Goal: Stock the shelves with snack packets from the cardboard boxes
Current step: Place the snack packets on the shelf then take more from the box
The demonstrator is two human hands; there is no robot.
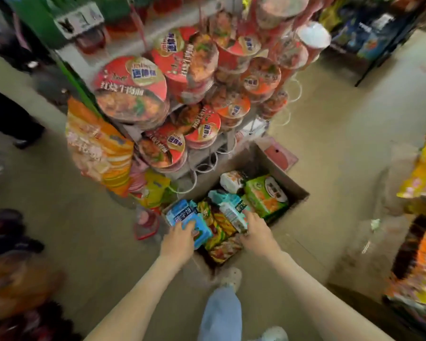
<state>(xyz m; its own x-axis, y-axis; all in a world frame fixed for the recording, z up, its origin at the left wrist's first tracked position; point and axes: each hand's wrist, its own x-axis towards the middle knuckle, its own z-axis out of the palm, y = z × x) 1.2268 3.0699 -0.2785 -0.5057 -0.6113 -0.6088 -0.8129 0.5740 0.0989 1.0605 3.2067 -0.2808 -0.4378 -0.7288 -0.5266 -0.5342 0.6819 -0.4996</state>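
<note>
An open cardboard box (296,187) stands on the floor at the foot of a wire rack, filled with several snack packets. My left hand (180,241) grips a blue packet (181,214) at the box's left side. My right hand (257,232) holds a teal and white packet (229,209) in the middle of the box. A green packet (266,195) lies at the box's right end, and yellow and red packets (219,232) lie between my hands.
The wire rack (207,166) holds several red instant noodle bowls (130,89). Orange bags (99,146) hang on its left side. Packets fill shelves at the right edge (423,173). A pink object (279,156) lies behind the box. My foot (231,278) is beside the box's near end.
</note>
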